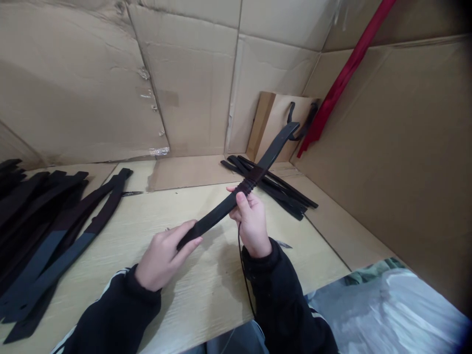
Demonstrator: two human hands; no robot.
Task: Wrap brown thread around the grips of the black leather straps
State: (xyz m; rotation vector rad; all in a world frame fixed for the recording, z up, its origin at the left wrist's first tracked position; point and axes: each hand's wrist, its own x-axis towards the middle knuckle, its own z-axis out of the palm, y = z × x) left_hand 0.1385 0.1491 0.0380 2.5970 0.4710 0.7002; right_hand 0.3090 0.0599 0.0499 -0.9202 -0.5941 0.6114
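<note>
A long, flat, slightly curved black strip [220, 210] is held up at a slant above the table, its far end pointing up and to the right. My left hand [162, 255] is closed round its near end. Farther up, my right hand [251, 221] pinches the strip with the thumb on top, just below several turns of thin dark cord [246, 185] wound round its middle. The loose cord hangs from my right hand past the sleeve. Part of a pointed metal blade [283, 244] lies on the table behind my right wrist.
Many similar dark strips [59, 216] are piled at the left. More thin black strips [276, 189] lie crossed on the table [177, 211] beyond my right hand. Cardboard walls [191, 88] enclose the back and right; a paper bag [273, 118] and a red strap [342, 78] are there.
</note>
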